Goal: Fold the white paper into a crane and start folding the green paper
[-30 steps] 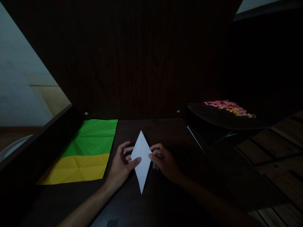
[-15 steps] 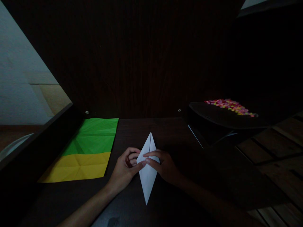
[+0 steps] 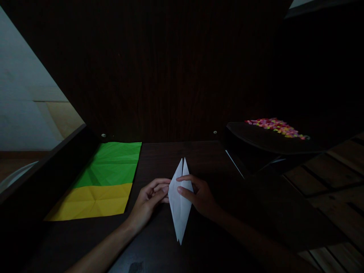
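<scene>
A white folded paper [image 3: 178,212], shaped like a long narrow diamond, is held above the dark tabletop between my hands. Its upper end splits into two points with a gap, and a small split shows at the lower tip. My right hand [image 3: 200,195] grips the right side, thumb and index finger lying on the front face; the other fingers are hidden behind it. On the left edge, my left hand [image 3: 152,197] has its curled fingers and thumb closed at the paper's side corner.
Creased green paper [image 3: 113,163] and yellow paper [image 3: 99,201] lie at the left beside a raised dark side board [image 3: 57,155]. To the right, a black surface [image 3: 256,142] carries a heap of small colourful pieces [image 3: 277,127]. A dark upright panel [image 3: 170,76] closes off the back.
My left thumb has slid off the paper's middle to its left edge. The paper has shifted slightly right, and its upper points and lower tip have parted more.
</scene>
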Demonstrator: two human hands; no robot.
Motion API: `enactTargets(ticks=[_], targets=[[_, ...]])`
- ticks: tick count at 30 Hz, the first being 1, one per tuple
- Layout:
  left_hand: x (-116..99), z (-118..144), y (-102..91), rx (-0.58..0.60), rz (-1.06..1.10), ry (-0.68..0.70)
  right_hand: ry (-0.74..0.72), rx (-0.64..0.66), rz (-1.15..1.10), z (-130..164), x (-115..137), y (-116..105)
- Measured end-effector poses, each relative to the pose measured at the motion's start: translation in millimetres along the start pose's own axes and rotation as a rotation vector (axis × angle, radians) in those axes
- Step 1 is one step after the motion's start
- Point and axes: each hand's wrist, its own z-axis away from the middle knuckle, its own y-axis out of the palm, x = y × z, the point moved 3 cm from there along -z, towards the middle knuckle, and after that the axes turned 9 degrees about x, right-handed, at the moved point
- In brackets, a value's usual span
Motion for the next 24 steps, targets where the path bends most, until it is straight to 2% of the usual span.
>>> enactTargets(ticks=[8, 15, 19, 24], targets=[[2.9, -0.1, -1.2, -0.017, -0.075, -0.012, 0.025, -0.003, -0.004, 0.7, -1.4, 2.5], [2.7, -0.4, 1.7, 0.015, 0.083, -0.018, -0.011, -0.011, 0.027, -0.3, 3.2, 1.7], [2.0, 0.7, 1.8, 0.024, 0.031, -0.005, -0.06, -0.015, 0.036, -0.7, 8.8, 2.6], [0.8, 1.2, 1.0, 0.029, -0.061, 0.02, -0.042, -0.012, 0.05, 0.0, 9.2, 3.1]])
